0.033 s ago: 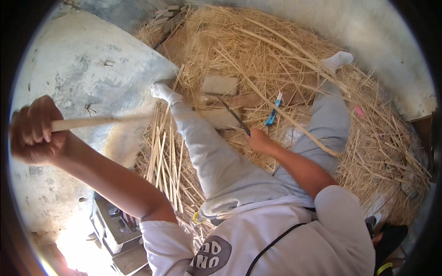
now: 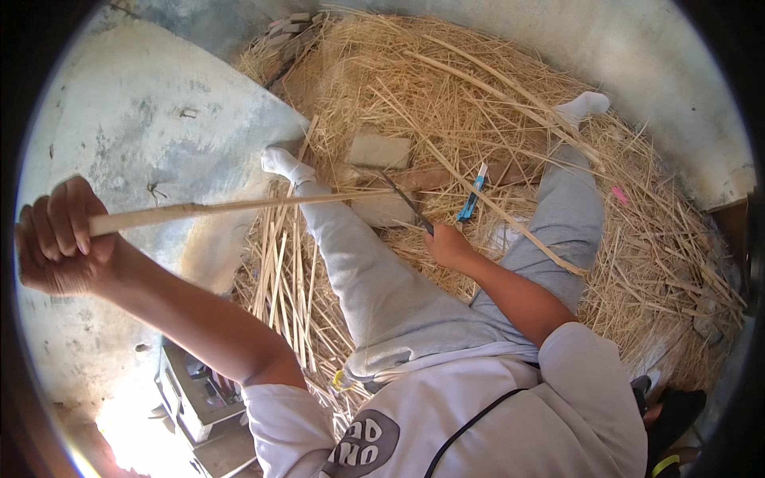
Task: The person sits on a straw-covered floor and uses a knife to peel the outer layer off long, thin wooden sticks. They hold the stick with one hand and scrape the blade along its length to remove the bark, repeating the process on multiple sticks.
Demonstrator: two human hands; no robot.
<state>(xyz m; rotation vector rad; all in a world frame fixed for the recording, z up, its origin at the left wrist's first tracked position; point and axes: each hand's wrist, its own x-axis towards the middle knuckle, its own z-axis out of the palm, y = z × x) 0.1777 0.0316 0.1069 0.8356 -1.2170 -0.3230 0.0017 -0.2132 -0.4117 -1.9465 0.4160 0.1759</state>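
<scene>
One cane strip (image 2: 239, 207) between both hands

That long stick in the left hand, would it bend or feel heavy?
The long stick probably feels light: the left hand alone holds it by one end. It looks fairly stiff, staying nearly straight. Being thin, it might snap if forced.

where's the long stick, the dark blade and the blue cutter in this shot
long stick (image 2: 239, 205), head view, on the middle of its pale shaft
dark blade (image 2: 405, 199), head view, on its thin curved length
blue cutter (image 2: 471, 196), head view, on its blue body
</scene>
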